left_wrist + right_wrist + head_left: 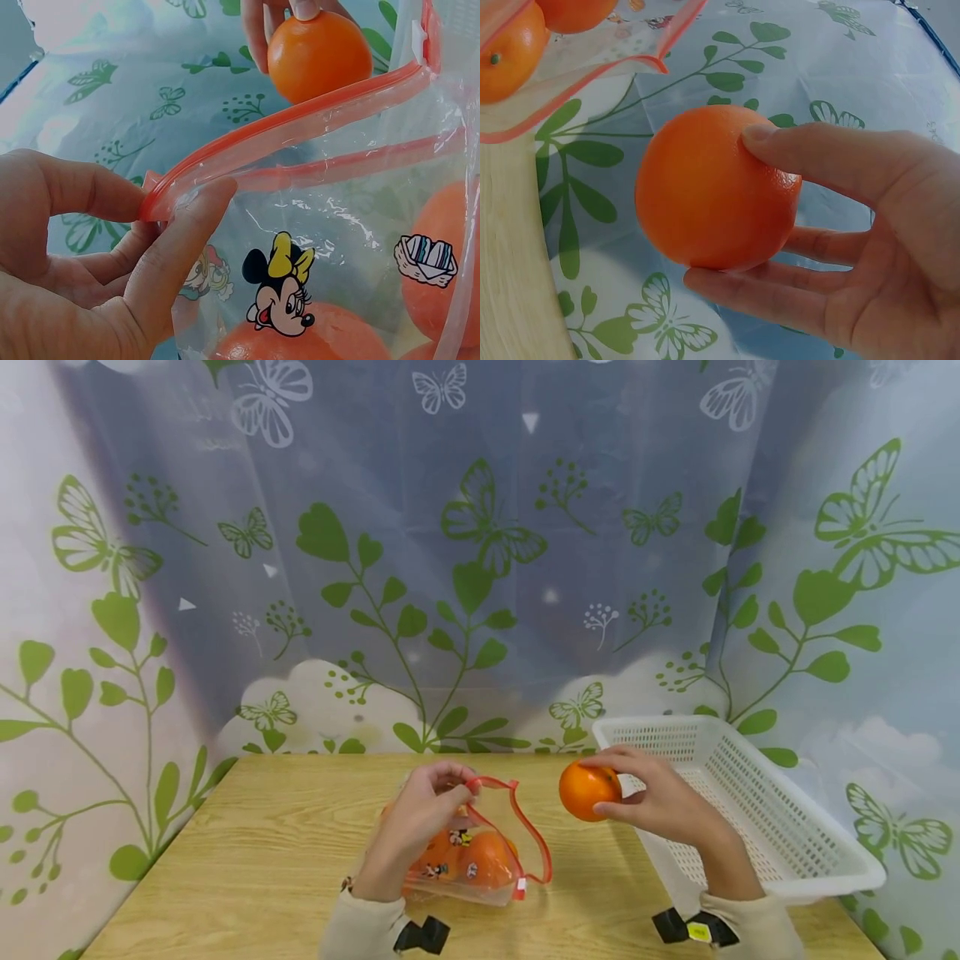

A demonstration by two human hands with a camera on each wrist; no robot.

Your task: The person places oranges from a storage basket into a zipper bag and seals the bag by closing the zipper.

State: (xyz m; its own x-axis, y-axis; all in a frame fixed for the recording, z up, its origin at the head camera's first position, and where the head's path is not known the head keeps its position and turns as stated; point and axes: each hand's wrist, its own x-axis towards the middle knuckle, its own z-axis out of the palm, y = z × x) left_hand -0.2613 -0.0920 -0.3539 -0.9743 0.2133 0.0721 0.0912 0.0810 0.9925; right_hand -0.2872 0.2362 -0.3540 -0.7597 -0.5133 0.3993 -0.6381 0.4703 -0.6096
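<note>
A clear zip bag [480,852] with a red seal strip and cartoon prints lies on the wooden table [247,860], with oranges [487,858] inside. My left hand [420,818] pinches the bag's red rim [225,169] at its corner between thumb and fingers, holding the mouth open. My right hand [660,797] grips a single orange [588,789] in the air, just right of the bag and beside the near-left corner of a white basket [750,802]. In the right wrist view, thumb and fingers wrap the orange [712,187]. The left wrist view shows the same orange [319,52] beyond the bag's mouth.
The white plastic basket stands at the table's right side and looks empty where visible. A curtain with green leaves and butterflies [480,543] closes off the back and both sides. Bare tabletop lies to the left of the bag.
</note>
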